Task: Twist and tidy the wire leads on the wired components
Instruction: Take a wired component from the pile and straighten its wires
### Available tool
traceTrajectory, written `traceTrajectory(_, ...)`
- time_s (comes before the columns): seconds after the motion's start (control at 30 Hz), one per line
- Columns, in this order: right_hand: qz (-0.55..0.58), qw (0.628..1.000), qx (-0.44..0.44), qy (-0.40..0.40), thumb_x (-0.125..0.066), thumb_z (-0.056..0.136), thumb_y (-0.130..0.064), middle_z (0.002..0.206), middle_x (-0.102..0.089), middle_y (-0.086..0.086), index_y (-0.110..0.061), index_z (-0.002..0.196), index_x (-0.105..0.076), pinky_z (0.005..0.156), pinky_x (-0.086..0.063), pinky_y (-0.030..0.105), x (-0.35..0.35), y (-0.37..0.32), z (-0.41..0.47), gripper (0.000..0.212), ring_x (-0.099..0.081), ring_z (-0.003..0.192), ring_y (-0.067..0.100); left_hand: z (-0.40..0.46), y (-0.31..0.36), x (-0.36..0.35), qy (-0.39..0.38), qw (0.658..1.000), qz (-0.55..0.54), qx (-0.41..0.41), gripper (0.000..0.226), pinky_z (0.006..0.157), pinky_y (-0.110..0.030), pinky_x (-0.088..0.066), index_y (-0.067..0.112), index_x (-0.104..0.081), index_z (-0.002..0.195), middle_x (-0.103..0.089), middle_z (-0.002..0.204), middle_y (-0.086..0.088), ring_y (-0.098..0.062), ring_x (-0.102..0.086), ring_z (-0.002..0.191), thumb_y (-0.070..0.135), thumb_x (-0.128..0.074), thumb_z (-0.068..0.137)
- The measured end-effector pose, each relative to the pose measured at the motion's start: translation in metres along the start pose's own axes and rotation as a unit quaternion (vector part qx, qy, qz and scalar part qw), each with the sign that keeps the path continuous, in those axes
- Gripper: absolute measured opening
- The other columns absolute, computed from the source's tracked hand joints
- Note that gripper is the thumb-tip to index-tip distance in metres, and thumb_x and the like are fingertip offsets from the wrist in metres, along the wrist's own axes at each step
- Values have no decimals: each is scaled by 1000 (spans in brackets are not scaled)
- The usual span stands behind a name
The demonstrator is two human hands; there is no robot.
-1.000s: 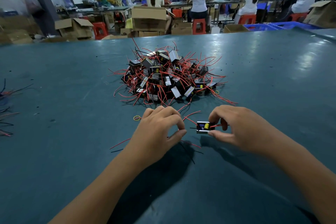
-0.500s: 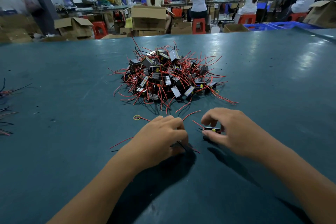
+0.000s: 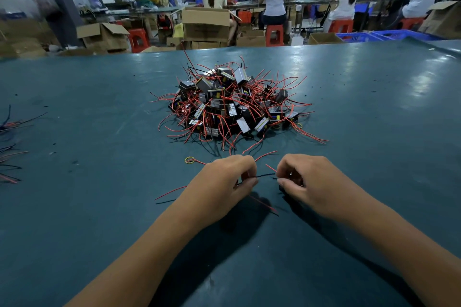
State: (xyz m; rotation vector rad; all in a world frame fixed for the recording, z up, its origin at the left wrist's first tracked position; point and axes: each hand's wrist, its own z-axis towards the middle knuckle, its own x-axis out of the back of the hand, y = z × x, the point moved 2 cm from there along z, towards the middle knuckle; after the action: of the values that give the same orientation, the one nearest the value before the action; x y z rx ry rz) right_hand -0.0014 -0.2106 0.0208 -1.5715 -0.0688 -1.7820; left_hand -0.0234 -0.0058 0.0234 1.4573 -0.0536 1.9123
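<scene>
A heap of small wired components (image 3: 232,104) with red and black leads lies in the middle of the teal table (image 3: 99,132). Just in front of it, my right hand (image 3: 306,182) is closed over one component, which is almost wholly hidden under the fingers. My left hand (image 3: 224,182) pinches that component's wire leads; a black lead (image 3: 264,176) stretches between the two hands. Red leads (image 3: 265,156) stick out above and below the hands.
A yellow rubber band (image 3: 189,160) lies left of my left hand. More red and black wires (image 3: 10,152) lie at the table's left edge. Cardboard boxes (image 3: 205,23), red stools and seated workers are beyond the far edge.
My right hand turned the component over and closed around it, hiding it. My left hand took hold of the leads, and a black lead is now drawn taut between the hands.
</scene>
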Motion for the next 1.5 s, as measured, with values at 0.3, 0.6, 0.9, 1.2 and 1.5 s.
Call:
traceTrajectory(0.3, 47, 997, -33, 52, -69, 88, -16, 71, -61, -14, -24, 79, -61, 64, -37, 8, -6, -7, -3, 14, -55, 70, 0, 3, -1, -4, 47, 997, -49, 37, 5, 62, -9, -34, 18, -65, 93, -55, 76, 16, 0, -50, 66, 23, -68, 93)
traceTrajectory(0.6, 130, 985, -88, 78, -73, 84, -13, 64, -66, -14, -24, 74, -64, 58, -39, 8, -7, -8, -5, 17, -57, 60, 1, 3, 3, -9, 53, 998, -25, 33, 6, 61, -22, -43, 22, -68, 85, -58, 69, 16, -1, -50, 62, 23, -69, 90)
traceTrajectory(0.9, 113, 985, -78, 101, -71, 86, -15, 67, -64, -21, -27, 76, -65, 59, -40, 8, -7, -11, -6, 17, -56, 62, 0, 1, 5, -9, 71, 996, -31, 45, 4, 60, -26, -44, 25, -67, 92, -61, 71, 16, 0, -48, 57, 22, -67, 89)
traceTrajectory(1.2, 134, 978, -104, 122, -71, 86, -18, 72, -64, -27, -29, 75, -66, 56, -40, 7, -6, -10, -5, 17, -55, 57, 0, 1, 3, -9, 87, 992, -70, 56, 10, 57, -17, -35, 25, -62, 83, -56, 65, 20, -4, -50, 55, 27, -66, 93)
traceTrajectory(1.5, 179, 974, -87, 105, -72, 86, -24, 77, -66, -23, -31, 84, -67, 55, -41, 9, -5, -11, -5, 9, -54, 54, 5, 0, 0, -8, 66, 992, -85, 58, 5, 60, -36, -50, 33, -67, 91, -61, 70, 16, -11, -53, 57, 29, -65, 92)
